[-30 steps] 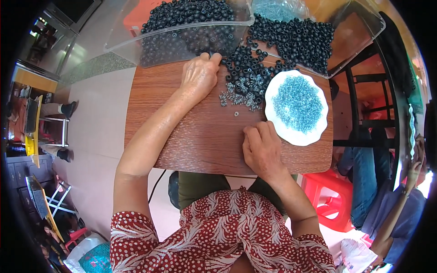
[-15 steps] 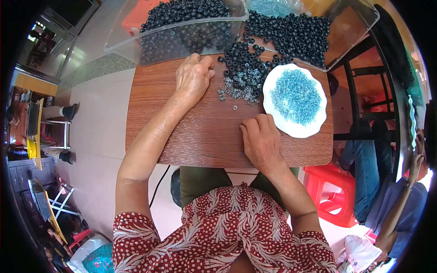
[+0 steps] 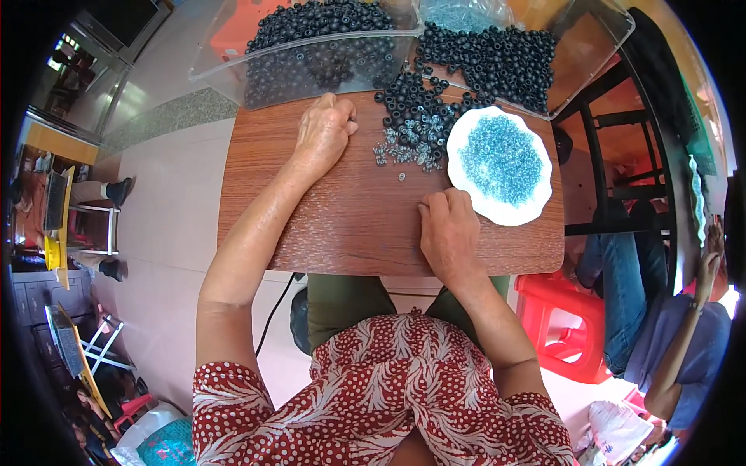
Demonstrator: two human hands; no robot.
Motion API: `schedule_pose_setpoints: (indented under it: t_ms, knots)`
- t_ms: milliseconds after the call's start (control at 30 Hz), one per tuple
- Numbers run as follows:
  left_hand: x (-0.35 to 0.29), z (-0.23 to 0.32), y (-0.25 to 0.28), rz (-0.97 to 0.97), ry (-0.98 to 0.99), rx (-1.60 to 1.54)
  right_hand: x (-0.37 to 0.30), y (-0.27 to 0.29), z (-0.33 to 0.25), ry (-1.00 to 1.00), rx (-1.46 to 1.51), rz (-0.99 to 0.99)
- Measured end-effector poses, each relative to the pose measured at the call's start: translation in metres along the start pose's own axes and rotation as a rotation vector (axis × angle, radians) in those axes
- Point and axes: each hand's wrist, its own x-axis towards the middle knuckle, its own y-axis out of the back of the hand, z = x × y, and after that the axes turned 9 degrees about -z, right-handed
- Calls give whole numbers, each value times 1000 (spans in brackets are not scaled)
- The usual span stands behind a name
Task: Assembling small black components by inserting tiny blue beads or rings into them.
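Note:
My left hand [image 3: 324, 130] rests on the brown wooden tabletop [image 3: 350, 225], just in front of a clear plastic box. Its fingers are curled in, and whatever they hold, if anything, is hidden. My right hand [image 3: 451, 237], also closed with the fingers bent under, lies near the front edge of the table. Close beyond it is a white scalloped plate [image 3: 509, 216] heaped with small clear-blue beads [image 3: 501, 159]. Loose black beads [image 3: 400, 105] spill between the boxes and the plate, with small clear beads [image 3: 423, 147] among them. One small bead [image 3: 402, 177] lies apart.
Two clear plastic boxes stand at the table's far side: the left box [image 3: 206, 71] and the right box [image 3: 622, 35], both with many black beads. A clear bag [image 3: 466, 14] sits in the right one. A red stool [image 3: 563, 326] and a seated person [image 3: 676, 349] are at right.
My right hand has shifted slightly right and its fingers have drawn in more. My left hand stays closed in about the same place. The whole view has tilted a little.

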Motion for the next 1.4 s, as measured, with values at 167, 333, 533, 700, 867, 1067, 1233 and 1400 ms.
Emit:
schedule_pose_setpoints:
  t_ms: [167,333,533,700,867,1067,1233,1400]
  knots:
    - [-19,9,8,-181,255,-799,-6,-1,4,2,-19,3]
    - [-53,44,22,-314,434,-1645,-2,9,-4,-42,-77,-30]
    - [-74,69,19,-281,451,-1855,-2,2,1,-27,-82,-11]
    - [-80,75,13,-282,414,-1917,-5,3,1,0,-53,7]
    - [-83,83,14,-268,426,-1946,-9,4,1,-29,-72,-23]
    - [-88,88,14,-244,431,-1881,-10,0,3,-22,-87,6]
    - [-91,85,8,-280,383,-2006,-11,0,4,7,-66,31]
    - [-96,82,4,-312,313,-2035,-10,4,2,-7,35,67]
